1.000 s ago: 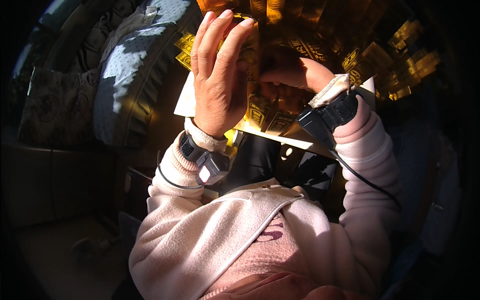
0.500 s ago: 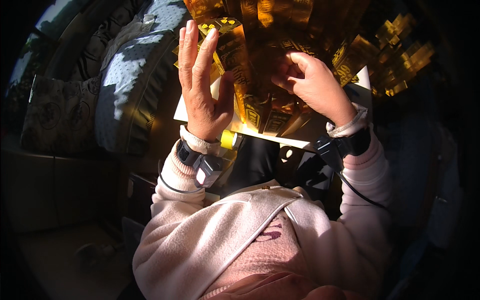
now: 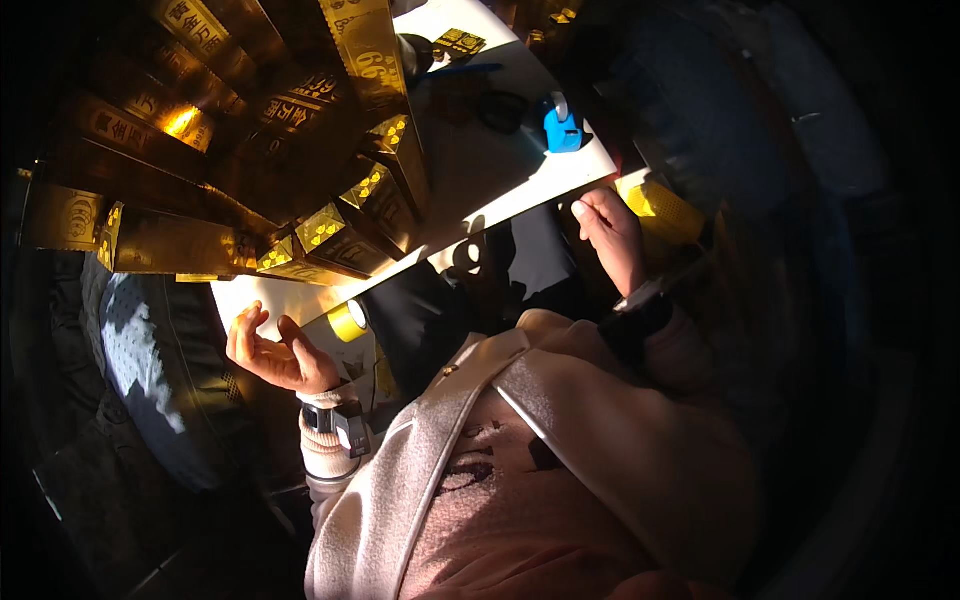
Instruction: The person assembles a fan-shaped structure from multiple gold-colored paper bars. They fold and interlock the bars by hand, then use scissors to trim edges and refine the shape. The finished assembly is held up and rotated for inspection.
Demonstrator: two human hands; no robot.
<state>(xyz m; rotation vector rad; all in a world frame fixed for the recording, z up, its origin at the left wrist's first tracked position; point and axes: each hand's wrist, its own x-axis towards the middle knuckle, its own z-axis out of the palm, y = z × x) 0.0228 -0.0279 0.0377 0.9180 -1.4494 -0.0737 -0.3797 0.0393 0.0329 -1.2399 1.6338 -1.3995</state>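
My left hand (image 3: 272, 352) hangs below the near left corner of the white table (image 3: 480, 170), palm up, fingers loosely curled and apart, holding nothing. A yellow tape roll (image 3: 347, 320) lies just right of it. My right hand (image 3: 610, 236) rests at the table's near edge with its fingers stretched toward the edge and nothing visible in it. A pile of long gold printed paper boxes (image 3: 250, 150) covers the table's left part, above my left hand.
A blue plastic tool (image 3: 562, 128) sits on the table near its right end. A yellow object (image 3: 665, 212) lies in shadow just right of my right hand. A grey quilted cushion (image 3: 140, 360) is at my left. My pink sleeves fill the bottom.
Both hands have come off the gold boxes and dropped toward me. The left one now hangs below the table corner; the right one has moved out to the right edge. The view has shifted.
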